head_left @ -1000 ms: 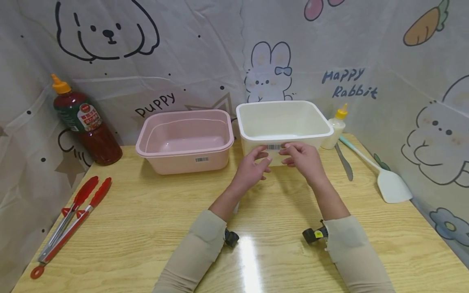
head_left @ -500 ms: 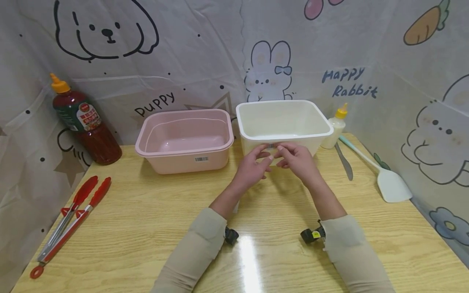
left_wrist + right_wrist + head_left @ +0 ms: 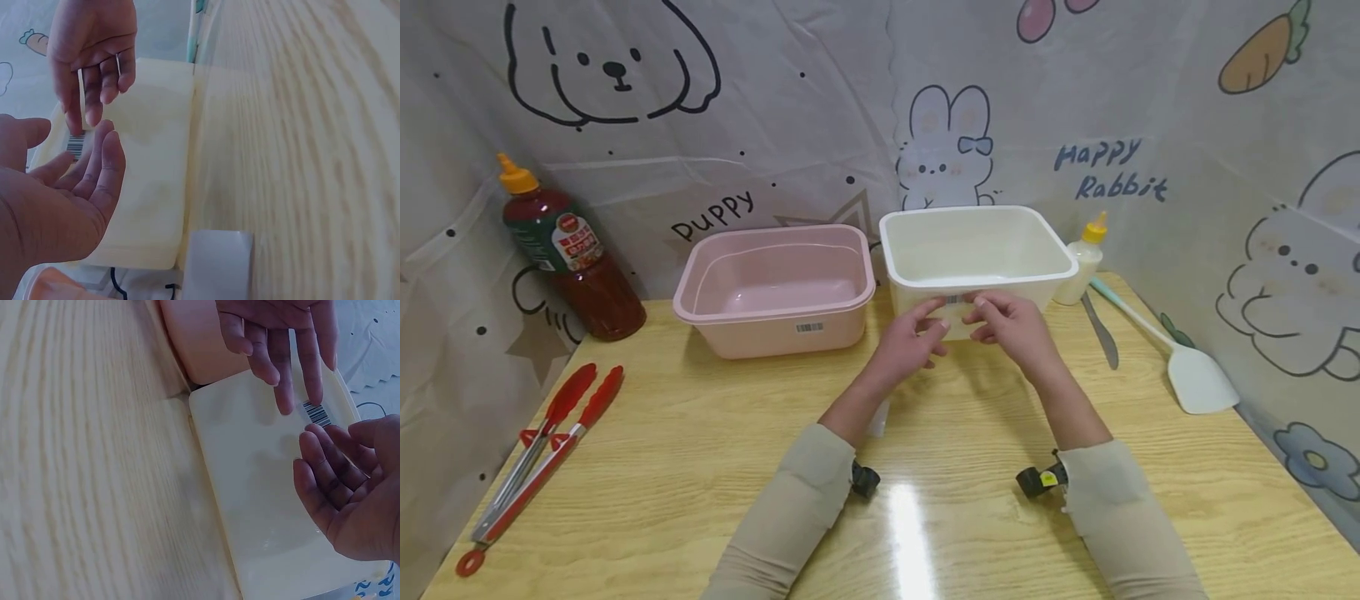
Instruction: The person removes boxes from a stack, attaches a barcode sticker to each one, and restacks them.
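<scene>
In front of the white plastic basin (image 3: 1000,293), my left hand (image 3: 908,343) and right hand (image 3: 1017,332) face each other. Both have loosely bent fingers with nothing between them. In the left wrist view, the left hand (image 3: 69,194) is palm inward, its fingertips close to those of the right hand (image 3: 94,50). A barcode label (image 3: 317,414) on the basin's front wall shows between the two sets of fingertips in the right wrist view. To the left of the white basin stands a pink plastic basin (image 3: 782,335).
A sauce bottle (image 3: 576,258) and red-tipped tongs (image 3: 546,450) are at the left. Behind the right hand stand a small yellow-capped squeeze bottle (image 3: 1082,258), a knife (image 3: 1102,333) and a white spatula (image 3: 1201,379). A small whitish block (image 3: 219,265) lies near the left forearm.
The right hand moved left toward the left hand, then the two drew slightly apart. The left hand shifted a little left. The head view turned slightly; the basins stayed put.
</scene>
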`<state>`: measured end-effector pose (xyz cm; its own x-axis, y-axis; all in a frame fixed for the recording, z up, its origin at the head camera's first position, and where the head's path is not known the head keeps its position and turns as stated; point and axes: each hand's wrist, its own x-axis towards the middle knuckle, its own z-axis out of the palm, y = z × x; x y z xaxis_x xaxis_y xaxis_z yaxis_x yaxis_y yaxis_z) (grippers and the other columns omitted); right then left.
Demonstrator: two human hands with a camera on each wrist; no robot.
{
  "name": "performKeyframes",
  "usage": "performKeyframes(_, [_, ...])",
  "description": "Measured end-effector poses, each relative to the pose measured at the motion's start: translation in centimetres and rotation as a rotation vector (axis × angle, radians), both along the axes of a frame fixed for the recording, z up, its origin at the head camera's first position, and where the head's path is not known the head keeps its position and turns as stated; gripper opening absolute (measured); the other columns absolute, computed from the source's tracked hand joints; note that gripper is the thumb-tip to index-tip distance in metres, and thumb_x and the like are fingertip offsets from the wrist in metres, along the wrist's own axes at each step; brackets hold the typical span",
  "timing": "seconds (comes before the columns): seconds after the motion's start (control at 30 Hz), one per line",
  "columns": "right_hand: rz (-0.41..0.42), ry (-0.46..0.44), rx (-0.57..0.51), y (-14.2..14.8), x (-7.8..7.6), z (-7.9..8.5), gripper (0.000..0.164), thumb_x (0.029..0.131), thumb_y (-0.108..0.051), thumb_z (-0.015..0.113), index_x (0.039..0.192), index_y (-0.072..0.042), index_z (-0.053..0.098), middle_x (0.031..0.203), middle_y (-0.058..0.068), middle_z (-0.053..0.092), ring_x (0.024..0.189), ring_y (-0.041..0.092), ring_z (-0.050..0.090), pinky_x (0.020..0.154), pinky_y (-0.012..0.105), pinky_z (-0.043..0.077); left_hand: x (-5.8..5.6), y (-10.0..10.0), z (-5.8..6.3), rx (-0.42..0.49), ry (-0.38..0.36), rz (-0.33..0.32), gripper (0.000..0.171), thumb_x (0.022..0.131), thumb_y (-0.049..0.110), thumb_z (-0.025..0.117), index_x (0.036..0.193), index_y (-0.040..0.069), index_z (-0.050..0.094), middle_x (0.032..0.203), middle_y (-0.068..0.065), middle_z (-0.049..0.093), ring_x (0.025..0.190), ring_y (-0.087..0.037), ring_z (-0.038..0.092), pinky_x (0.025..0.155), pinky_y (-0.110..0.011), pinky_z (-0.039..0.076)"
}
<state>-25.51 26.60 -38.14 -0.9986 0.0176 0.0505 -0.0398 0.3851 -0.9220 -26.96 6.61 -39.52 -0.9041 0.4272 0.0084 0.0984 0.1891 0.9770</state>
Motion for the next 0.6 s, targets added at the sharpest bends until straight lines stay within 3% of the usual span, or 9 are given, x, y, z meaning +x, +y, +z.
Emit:
performKeyframes(0.23, [0.039,-0.030,0.085,-0.24,-0.21,-0.58,0.040,0.107,-0.031,0.050,0.132,-0.003,0.065,0.112,0.023,0.073,0.089,0.037,0.073,0.074,0.027,0.060,-0.35,0.62,-0.68,-0.021,-0.014,0.000,0.046,0.104,0.030,0.056,0.149,0.024,0.051,0.128,-0.014,0.070,0.090,-0.029,0.074,0.069,-0.036,0.061])
performKeyframes(0.43, [0.045,-0.056,0.112,-0.41,-0.18,-0.66,0.040,0.107,-0.030,0.050,0.133,-0.003,0.064,0.114,0.024,0.072,0.091,0.037,0.073,0.073,0.025,0.059,-0.32,0.87,-0.68,-0.041,-0.037,0.006,0.046,0.103,0.030,0.057,0.149,0.026,0.051,0.126,-0.013,0.070,0.093,-0.034,0.074,0.070,-0.040,0.060])
performKeyframes(0.6, [0.037,-0.029,0.087,-0.59,0.00,-0.04,0.041,0.107,-0.032,0.050,0.140,-0.009,0.060,0.115,0.022,0.073,0.089,0.035,0.073,0.078,0.032,0.061,-0.24,0.73,-0.17,-0.015,-0.013,0.007,0.045,0.104,0.032,0.056,0.149,0.031,0.051,0.126,-0.012,0.071,0.093,-0.034,0.072,0.070,-0.039,0.060])
